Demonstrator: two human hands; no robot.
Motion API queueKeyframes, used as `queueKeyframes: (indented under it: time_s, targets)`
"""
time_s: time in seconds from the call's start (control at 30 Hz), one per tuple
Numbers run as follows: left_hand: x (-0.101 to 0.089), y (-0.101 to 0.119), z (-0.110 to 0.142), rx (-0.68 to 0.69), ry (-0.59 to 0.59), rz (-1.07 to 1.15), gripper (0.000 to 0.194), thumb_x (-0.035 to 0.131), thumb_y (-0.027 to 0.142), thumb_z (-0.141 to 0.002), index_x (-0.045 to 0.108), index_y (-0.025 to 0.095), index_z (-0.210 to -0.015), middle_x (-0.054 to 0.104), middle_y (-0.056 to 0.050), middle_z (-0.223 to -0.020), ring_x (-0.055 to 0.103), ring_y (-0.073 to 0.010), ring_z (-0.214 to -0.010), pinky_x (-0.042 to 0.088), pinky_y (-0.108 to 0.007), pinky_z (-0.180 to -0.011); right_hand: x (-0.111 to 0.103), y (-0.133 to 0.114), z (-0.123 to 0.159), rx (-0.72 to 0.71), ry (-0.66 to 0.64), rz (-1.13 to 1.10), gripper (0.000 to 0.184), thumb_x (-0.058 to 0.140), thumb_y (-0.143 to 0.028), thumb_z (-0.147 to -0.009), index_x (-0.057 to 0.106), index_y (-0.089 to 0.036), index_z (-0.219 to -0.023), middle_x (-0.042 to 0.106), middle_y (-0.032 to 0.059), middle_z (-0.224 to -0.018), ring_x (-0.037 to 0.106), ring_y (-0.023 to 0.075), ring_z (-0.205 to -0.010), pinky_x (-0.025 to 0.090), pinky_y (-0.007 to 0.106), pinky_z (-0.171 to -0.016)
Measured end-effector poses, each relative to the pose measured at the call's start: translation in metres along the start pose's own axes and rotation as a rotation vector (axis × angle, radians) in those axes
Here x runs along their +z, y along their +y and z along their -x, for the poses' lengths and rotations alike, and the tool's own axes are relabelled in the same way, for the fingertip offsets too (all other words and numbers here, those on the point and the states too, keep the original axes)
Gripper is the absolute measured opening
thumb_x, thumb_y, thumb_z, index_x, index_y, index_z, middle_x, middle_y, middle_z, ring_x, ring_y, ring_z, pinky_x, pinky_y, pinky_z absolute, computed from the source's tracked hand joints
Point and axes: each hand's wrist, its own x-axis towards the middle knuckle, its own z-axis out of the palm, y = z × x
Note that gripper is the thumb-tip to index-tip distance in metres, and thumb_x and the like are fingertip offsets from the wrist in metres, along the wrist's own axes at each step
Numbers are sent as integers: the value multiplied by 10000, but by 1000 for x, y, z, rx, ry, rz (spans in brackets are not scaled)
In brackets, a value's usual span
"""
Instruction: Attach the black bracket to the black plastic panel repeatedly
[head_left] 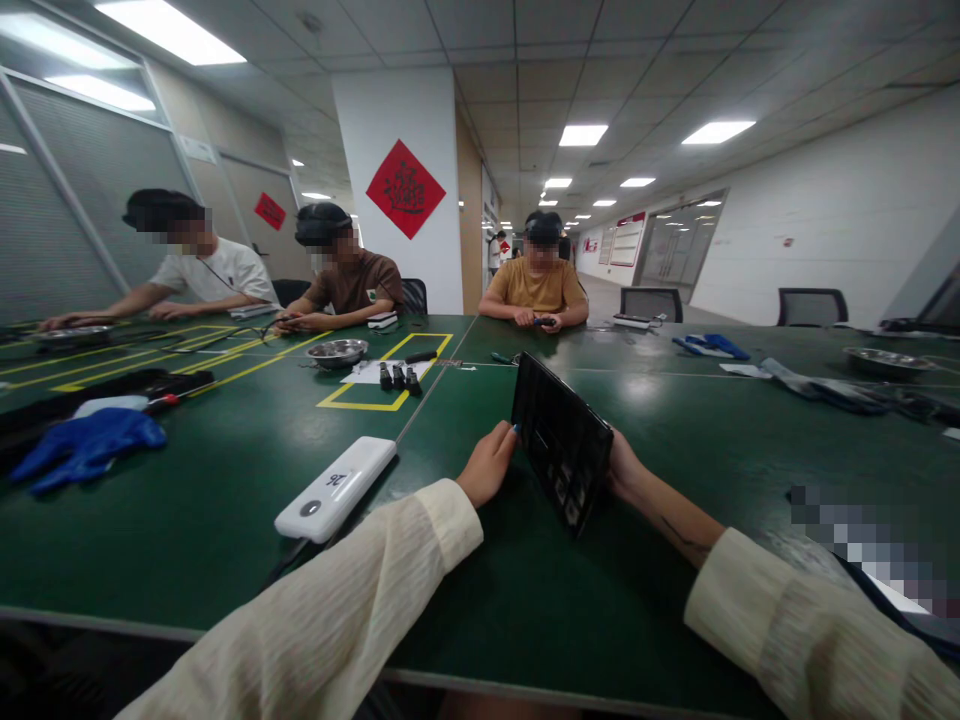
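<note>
A black tablet [559, 440] is held tilted above the green table, its dark, glossy screen turned partly toward me. My left hand [489, 466] is closed on its left edge, with the thumb on the near side. At the right edge, my right hand [628, 466] grips the tablet, and most of its fingers are hidden behind it. Dim small pictures show low on the screen. Left of my left forearm lies a white power bank [337, 490] marked 26, with a black cable at its near end.
On the green table [247, 540] are a metal bowl [337, 353], several small black parts [400, 378] on white paper, and blue gloves [90, 442]. Another metal bowl [889, 362] stands far right. Three people sit across the table. A blurred-out item [870, 550] lies right.
</note>
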Motion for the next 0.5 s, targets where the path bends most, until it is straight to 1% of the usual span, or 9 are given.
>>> queueKeyframes:
  time_s: [0.1, 0.2, 0.27, 0.37, 0.5]
  targets:
    - [-1, 3, 0, 61, -45, -50, 388, 262, 477, -881, 431, 178, -700, 468, 11, -685, 435, -120, -663, 375, -243, -676, 5, -2, 2, 58, 1, -69, 234, 511, -431, -718, 586, -211, -684, 500, -23, -439, 397, 104, -361, 307, 221, -359]
    - [-2, 3, 0, 81, -22, -94, 406, 225, 470, -888, 433, 175, -701, 475, 4, -678, 445, -127, -656, 378, -252, -672, 14, -5, 8, 128, 3, -107, 249, 492, -408, -730, 538, -196, -608, 470, -22, -413, 316, 75, -317, 229, 206, -323]
    - [-2, 1, -1, 73, -11, -125, 420, 212, 467, -890, 454, 170, -720, 500, -7, -686, 459, -135, -656, 384, -257, -671, 22, -7, 14, 194, 16, -137, 275, 466, -380, -744, 493, -185, -552, 454, -18, -397, 280, 59, -304, 200, 194, -313]
    - [-2, -2, -2, 47, -8, -183, 438, 204, 454, -895, 504, 159, -772, 569, -37, -752, 513, -157, -703, 399, -266, -702, 32, -8, 21, 252, 46, -190, 267, 460, -342, -750, 463, -178, -540, 455, -15, -399, 305, 54, -312, 206, 175, -312]
    - [-4, 0, -2, 7, -20, -332, 446, 186, 409, -907, 536, 155, -799, 614, -67, -794, 565, -182, -751, 406, -277, -721, 39, -7, 25, 240, 49, -217, 148, 502, -321, -742, 510, -193, -667, 482, -35, -431, 364, 67, -331, 233, 165, -315]
